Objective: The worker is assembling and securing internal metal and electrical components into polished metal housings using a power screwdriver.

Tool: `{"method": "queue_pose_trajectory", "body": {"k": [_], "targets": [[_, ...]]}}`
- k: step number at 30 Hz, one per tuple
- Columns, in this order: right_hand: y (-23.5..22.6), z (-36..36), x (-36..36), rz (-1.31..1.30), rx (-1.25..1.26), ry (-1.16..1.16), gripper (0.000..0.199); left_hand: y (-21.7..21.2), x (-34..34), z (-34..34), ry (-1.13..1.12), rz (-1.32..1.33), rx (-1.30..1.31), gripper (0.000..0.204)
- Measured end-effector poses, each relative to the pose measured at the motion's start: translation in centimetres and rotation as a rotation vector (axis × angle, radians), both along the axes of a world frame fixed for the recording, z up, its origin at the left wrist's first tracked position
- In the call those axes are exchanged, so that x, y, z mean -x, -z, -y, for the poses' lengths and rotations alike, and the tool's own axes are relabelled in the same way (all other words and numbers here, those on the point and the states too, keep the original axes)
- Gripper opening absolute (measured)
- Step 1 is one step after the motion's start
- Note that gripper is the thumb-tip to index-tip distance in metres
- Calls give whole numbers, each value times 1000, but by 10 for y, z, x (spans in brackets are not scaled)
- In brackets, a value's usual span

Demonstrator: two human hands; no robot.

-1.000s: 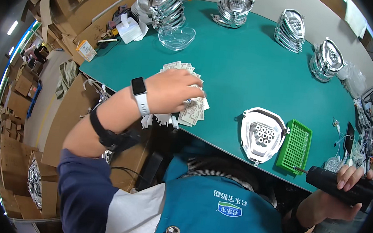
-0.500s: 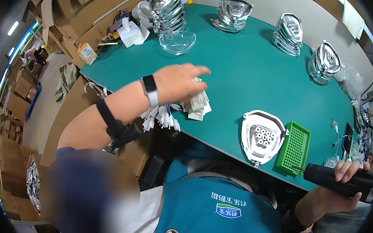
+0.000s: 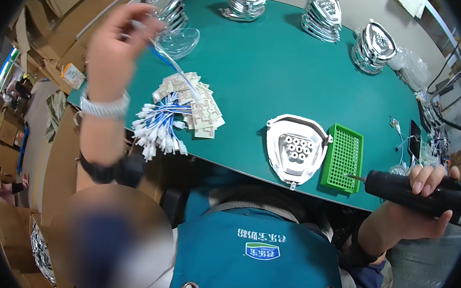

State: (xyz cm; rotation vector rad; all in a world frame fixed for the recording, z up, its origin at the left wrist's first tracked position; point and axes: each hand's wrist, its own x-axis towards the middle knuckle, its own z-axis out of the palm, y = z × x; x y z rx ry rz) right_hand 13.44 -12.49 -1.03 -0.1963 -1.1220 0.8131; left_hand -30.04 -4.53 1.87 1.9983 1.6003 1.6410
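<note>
My left hand (image 3: pixel 113 53), slightly blurred, is raised at the left of the table with its fingers closed on a blue-and-white wire lead (image 3: pixel 167 62). The lead slants down to a heap of pale flat circuit boards (image 3: pixel 207 109). Beside them lies a bundle of similar leads with white connectors (image 3: pixel 156 130), spilling over the front edge. My right hand (image 3: pixel 425 183) grips a black electric screwdriver (image 3: pixel 400 191), its bit pointing left, near a green perforated tray (image 3: pixel 343 158). Left of the tray rests a white lamp housing (image 3: pixel 295 152) with several round holes.
Stacks of silvery lamp housings (image 3: pixel 323 16) stand along the back. A clear plastic cover (image 3: pixel 178 43) lies by the left stack. Plastic bags (image 3: pixel 410 66), wires and a dark phone-like slab (image 3: pixel 415 139) are at the right. Cardboard boxes (image 3: pixel 58 168) fill the left side.
My left hand has gone from above the boards up and left, now drawing a lead with it. The whole view has shifted. My right hand still holds the screwdriver.
</note>
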Motion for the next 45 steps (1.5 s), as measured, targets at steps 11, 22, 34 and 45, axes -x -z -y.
{"method": "queue_pose_trajectory", "body": {"k": [11, 22, 34, 45], "targets": [[15, -50, 75, 151, 83, 37, 65, 131, -170, 23, 425, -519, 137, 36], [26, -58, 87, 335, 177, 134, 62, 139, -173, 21, 415, -461, 161, 41], [32, -63, 87, 306, 192, 101, 61, 141, -173, 23, 437, -431, 149, 44], [35, -67, 86, 344, 193, 113, 62, 142, -173, 24, 403, -443, 145, 44]]}}
